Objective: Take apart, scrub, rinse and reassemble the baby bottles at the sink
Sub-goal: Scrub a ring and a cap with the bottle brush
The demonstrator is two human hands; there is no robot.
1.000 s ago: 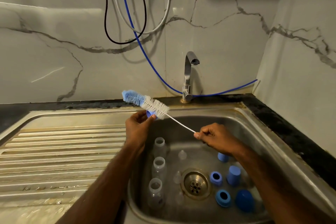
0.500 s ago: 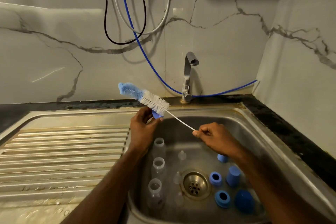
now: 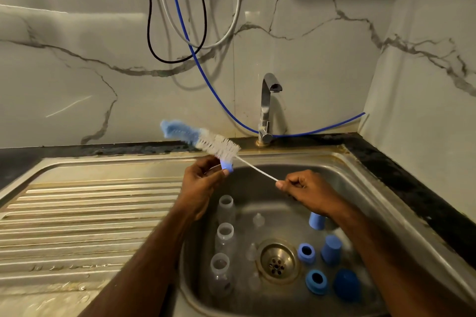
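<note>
Over the sink (image 3: 342, 162), my left hand (image 3: 201, 183) pinches a small blue ring (image 3: 227, 164) threaded on the wire of a bottle brush (image 3: 206, 139). The brush has white bristles and a blue sponge tip and points up to the left. My right hand (image 3: 306, 192) grips the far end of its thin wire handle. Down in the basin three clear bottles (image 3: 224, 235) stand open in a column at the left. Clear teats (image 3: 258, 220) lie beside the drain (image 3: 277, 261). Blue collars (image 3: 306, 252) and blue caps (image 3: 331, 248) lie at the right.
A chrome tap (image 3: 268, 108) stands behind the basin, and no water is running. A ribbed steel draining board (image 3: 85, 216) lies to the left. Black, white and blue cables (image 3: 190, 41) hang on the marble wall. Dark counter (image 3: 417, 188) borders the sink at the right.
The brush has tilted slightly, its sponge tip first rising and moving left, then dipping back a little. Both hands keep their hold and stay over the basin.
</note>
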